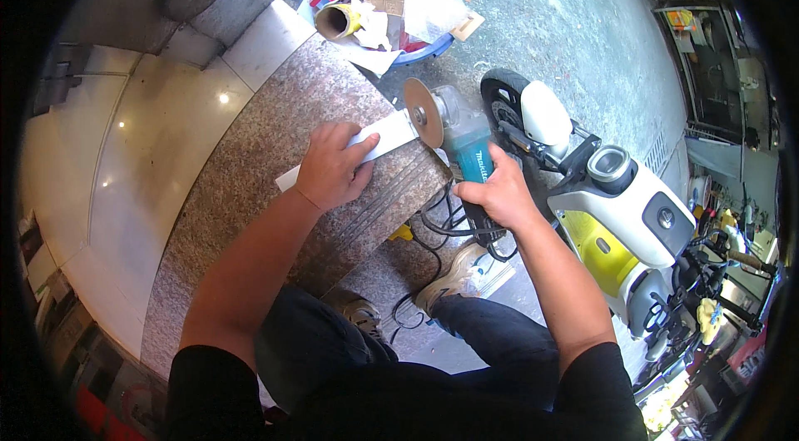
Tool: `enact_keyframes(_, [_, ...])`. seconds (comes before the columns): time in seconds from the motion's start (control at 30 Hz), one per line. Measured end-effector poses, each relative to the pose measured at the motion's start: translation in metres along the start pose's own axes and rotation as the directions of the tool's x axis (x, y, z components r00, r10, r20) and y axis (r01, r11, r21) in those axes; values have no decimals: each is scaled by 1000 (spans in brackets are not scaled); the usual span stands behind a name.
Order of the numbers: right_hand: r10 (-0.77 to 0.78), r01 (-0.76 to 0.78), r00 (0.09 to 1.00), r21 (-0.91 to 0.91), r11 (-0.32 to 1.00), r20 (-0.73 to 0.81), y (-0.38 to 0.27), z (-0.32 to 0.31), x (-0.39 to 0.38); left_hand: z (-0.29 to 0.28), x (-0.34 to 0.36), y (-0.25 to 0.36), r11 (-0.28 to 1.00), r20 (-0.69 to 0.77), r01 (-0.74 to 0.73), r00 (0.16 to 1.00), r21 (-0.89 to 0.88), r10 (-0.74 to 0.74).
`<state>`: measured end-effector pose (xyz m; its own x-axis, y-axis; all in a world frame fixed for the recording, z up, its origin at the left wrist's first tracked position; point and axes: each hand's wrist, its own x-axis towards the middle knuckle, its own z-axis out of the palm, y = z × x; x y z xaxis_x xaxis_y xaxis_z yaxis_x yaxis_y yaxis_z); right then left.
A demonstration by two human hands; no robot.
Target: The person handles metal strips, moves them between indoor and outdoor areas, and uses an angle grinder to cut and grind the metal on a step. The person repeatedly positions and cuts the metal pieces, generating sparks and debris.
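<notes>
A white flat strip (391, 132) lies across the speckled brown stone step (275, 129), its far end reaching the step's edge. My left hand (334, 165) is closed over the strip and presses it down, thumb and fingers on its top. In my right hand (502, 191) is a teal angle grinder (473, 156), gripped round its body. The grinder's tan cutting disc (424, 112) stands upright at the strip's far end, touching it or very close. Whether the disc spins cannot be told. A black power cord (437, 229) hangs below the grinder's rear.
Beyond the step stands a blue tub (424, 52) full of scraps, cardboard and plastic. A white and yellow scooter (620, 216) is parked close on the right. The cord loops near my shoes (454, 275). Pale glossy tiles (166, 133) lie to the left.
</notes>
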<state>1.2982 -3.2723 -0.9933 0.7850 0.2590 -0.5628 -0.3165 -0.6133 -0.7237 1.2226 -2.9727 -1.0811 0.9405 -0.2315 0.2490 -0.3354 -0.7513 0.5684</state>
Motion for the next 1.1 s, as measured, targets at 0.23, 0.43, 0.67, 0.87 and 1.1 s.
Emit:
enact_keyframes(0.23, [-5, 6, 1000, -44, 999, 20, -9, 1, 5, 2, -1, -1, 1000, -10, 12, 1000, 17, -12])
enact_keyframes(0.43, [0, 2, 1000, -65, 998, 28, -8, 1, 8, 2, -2, -1, 1000, 6, 21, 1000, 20, -21])
enact_keyframes(0.67, [-58, 56, 998, -130, 990, -7, -1, 3, 11, 2, -1, 0, 999, -1, 23, 1000, 25, -23])
enact_keyframes(0.87, [-34, 36, 999, -173, 984, 16, -7, -1, 11, 2, -1, 0, 1000, -5, 24, 1000, 19, -24])
enact_keyframes(1.1, [-76, 75, 997, -164, 984, -2, -12, 1, 12, 3, -2, -1, 999, -4, 16, 1000, 31, -16])
